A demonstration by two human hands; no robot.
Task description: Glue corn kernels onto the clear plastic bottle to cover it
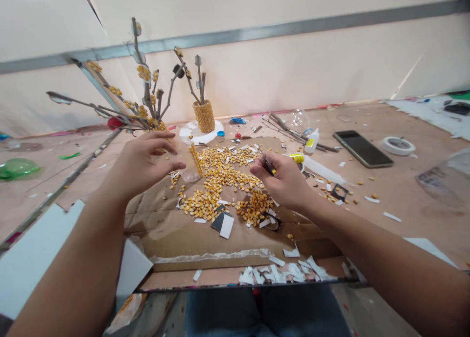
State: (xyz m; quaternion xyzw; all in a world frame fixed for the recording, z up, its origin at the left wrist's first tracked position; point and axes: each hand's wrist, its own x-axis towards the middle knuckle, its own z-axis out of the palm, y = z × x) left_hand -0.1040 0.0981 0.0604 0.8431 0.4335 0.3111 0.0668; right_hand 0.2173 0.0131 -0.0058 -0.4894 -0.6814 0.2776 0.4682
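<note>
My left hand (149,156) is open, its fingers apart, just left of a clear plastic cup (187,173) with a strip of corn kernels (196,159) stuck upright on its side. Whether a fingertip touches the cup I cannot tell. Over the right part of the loose corn kernels (216,180), my right hand (284,180) is closed around a small dark pointed tool with a yellow mark (270,165); its exact kind is mostly hidden by the fingers. Dark and white card pieces (225,225) lie in front of the kernels on the cardboard sheet (176,239).
Behind stand a kernel-covered pot (204,116) with twigs and a larger branch arrangement (147,87). Rightward lie a glue bottle (312,141), a phone (363,149) and a tape roll (398,145). White paper scraps (279,272) line the front edge.
</note>
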